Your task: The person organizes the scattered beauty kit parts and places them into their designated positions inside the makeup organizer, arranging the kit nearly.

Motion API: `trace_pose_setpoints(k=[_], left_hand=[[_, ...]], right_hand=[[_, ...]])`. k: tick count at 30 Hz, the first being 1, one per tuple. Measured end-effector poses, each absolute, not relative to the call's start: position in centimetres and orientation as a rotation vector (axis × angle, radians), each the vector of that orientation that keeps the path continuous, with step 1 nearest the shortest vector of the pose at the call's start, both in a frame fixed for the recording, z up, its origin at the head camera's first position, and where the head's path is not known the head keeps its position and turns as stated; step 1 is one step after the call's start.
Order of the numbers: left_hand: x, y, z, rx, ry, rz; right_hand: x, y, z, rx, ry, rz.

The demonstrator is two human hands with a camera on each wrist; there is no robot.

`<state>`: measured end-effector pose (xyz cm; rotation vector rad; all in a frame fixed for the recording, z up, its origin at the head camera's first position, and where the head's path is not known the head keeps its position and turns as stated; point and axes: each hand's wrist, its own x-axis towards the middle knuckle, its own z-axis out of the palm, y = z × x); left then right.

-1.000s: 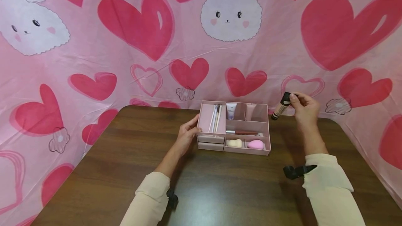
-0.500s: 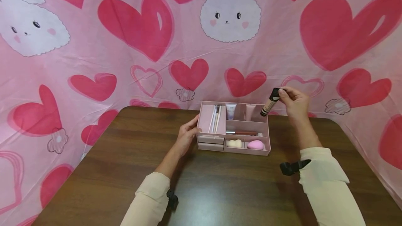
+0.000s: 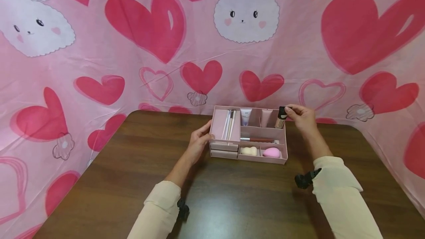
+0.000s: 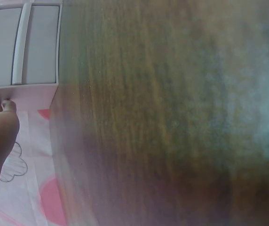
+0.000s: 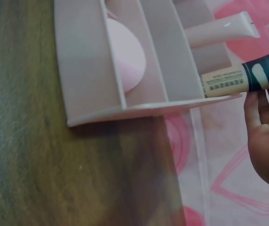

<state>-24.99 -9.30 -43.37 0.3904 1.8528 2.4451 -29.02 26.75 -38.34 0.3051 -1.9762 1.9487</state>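
Observation:
My right hand (image 3: 303, 119) pinches the black cap of a liquid foundation tube (image 5: 226, 81) between thumb and fingers. The tube's beige lower part is inside the back right compartment of a pink makeup organizer (image 3: 262, 134), beside the right wall. At the organizer's left side, my left hand (image 3: 198, 144) rests its fingers against the wall, with the thumb at the front corner. A white tube (image 3: 245, 116) and a pink tube (image 3: 266, 118) stand in the back compartments. A brown-handled brush (image 3: 260, 140) lies in the middle one. The foundation tube's bottom end is hidden.
Front compartments hold a cream sponge (image 3: 249, 151) and a pink sponge (image 3: 271, 152). Several slim brushes (image 3: 229, 124) lie on the organizer's left top, above two drawers (image 3: 224, 150). The wooden table (image 3: 149, 180) meets a pink heart-patterned cloth (image 3: 159, 84) behind.
My right hand has moved left with the foundation tube, from beside the organizer to over its back right compartment, then lowered it in, more upright. The left hand stays in place.

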Motion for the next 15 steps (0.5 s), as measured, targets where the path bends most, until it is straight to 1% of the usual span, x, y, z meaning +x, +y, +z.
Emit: trace_pose_setpoints(k=[9, 15], left_hand=[[-25.05, -9.3, -43.42, 0.393, 1.843, 2.451], [-25.02, -9.37, -43.28, 0.397, 1.842, 2.443]], right_hand=[[-28.74, 27.08, -39.13, 0.267, -2.171, 1.77], [-28.49, 26.97, -38.97, 0.292, -2.113, 1.834]])
